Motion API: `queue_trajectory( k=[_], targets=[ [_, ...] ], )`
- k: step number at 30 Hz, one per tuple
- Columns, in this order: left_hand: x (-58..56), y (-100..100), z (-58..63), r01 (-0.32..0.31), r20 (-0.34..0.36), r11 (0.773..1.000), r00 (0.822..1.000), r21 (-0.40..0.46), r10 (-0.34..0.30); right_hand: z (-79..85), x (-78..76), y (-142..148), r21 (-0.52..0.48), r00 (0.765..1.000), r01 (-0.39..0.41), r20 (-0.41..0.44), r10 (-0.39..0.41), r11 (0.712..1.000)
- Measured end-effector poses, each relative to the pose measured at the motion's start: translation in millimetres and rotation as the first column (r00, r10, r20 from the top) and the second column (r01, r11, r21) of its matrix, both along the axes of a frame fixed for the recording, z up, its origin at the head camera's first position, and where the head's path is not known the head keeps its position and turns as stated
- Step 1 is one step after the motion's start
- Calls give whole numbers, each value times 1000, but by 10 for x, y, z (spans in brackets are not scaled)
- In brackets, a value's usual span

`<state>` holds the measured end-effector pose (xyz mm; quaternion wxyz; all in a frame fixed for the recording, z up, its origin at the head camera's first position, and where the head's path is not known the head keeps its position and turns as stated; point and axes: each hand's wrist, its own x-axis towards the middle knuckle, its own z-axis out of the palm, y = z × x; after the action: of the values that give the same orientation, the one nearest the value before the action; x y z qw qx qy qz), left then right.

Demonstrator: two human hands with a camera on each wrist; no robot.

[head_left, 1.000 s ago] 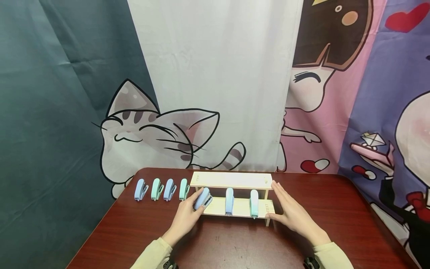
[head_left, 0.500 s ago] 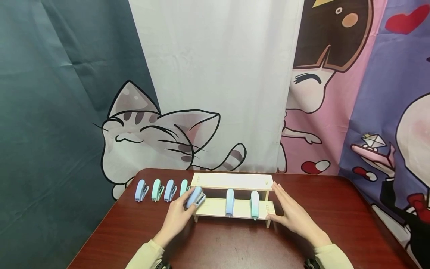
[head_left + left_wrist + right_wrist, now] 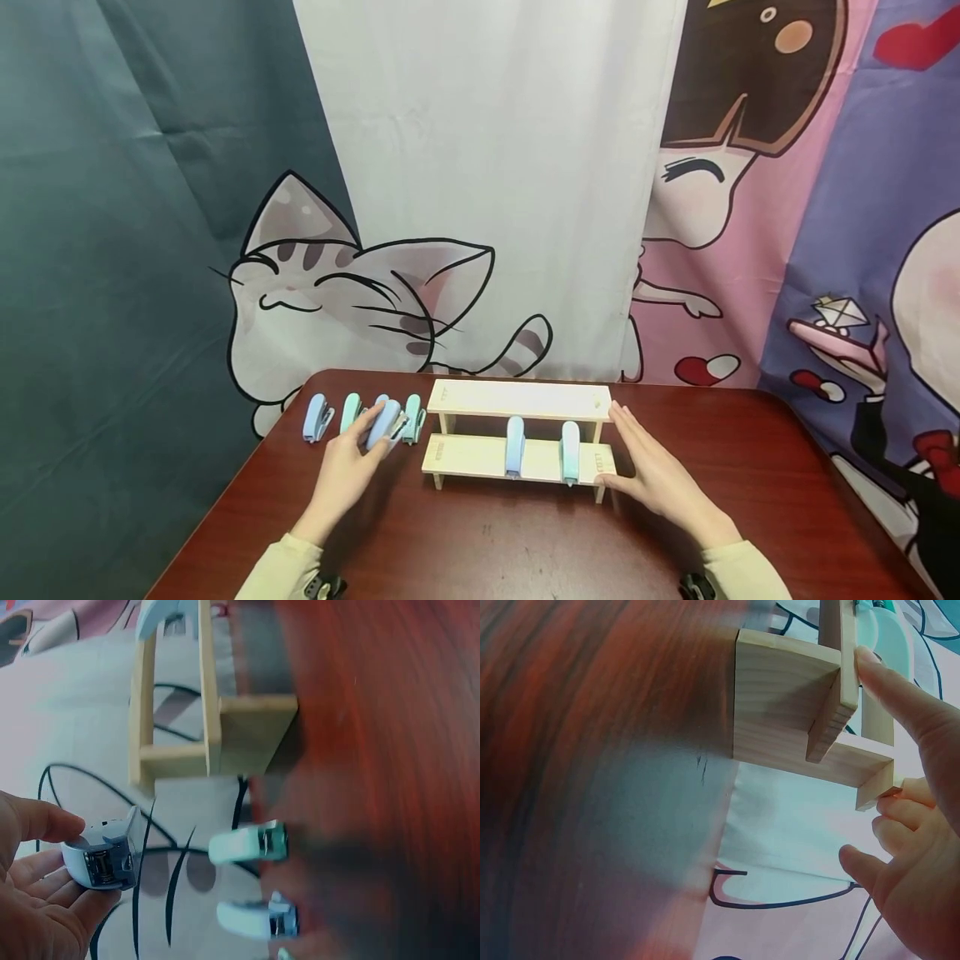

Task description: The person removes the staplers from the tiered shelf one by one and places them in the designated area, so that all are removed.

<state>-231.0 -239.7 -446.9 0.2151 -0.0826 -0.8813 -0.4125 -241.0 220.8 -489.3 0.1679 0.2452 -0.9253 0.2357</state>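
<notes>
My left hand (image 3: pixel 341 475) pinches a light blue mini stapler (image 3: pixel 384 425) between thumb and fingers, held up off the table in the left wrist view. It hangs in front of a row of staplers left of the rack, partly covering another blue stapler (image 3: pixel 382 399). A two-tier wooden rack (image 3: pixel 525 398) stands at the table's middle. On its lower tier sit a blue stapler (image 3: pixel 514 447) and a mint green stapler (image 3: pixel 570 452). My right hand (image 3: pixel 660 475) touches the rack's right end, thumb at the lower tier and straight fingers by the upper one.
The row also holds a blue stapler (image 3: pixel 316 418) at its left end, then a green stapler (image 3: pixel 350 412), with another green stapler (image 3: pixel 413 419) beside the rack. All stand on a dark red wooden table (image 3: pixel 495 550). A printed curtain (image 3: pixel 480 167) hangs behind.
My left hand has moved left with the blue stapler, from in front of the rack's left end to over the row. The right hand and the rack have stayed in place.
</notes>
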Motion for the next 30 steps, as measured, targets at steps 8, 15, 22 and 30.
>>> queue_trajectory(
  k=[8, 15, 22, 30],
  targets=[
    [34, -315, 98, -72, 10, 997, 997, -25, 72, 1, -4, 9, 3, 1000, 4, 0, -4, 1000],
    [70, -591, 145, -128, 23, 991, 991, -38, 129, 0, 1, 11, 5, 1000, -2, -17, 2, 1000],
    [123, -966, 167, -210, 112, 977, 970, -45, 214, -21, 20, 19, 5, 999, -4, -36, 4, 1000],
    [142, -1362, 101, -301, 228, 953, 926, -32, 301, -14, -5, 26, 10, 999, -1, -33, 1, 1000]
  ],
)
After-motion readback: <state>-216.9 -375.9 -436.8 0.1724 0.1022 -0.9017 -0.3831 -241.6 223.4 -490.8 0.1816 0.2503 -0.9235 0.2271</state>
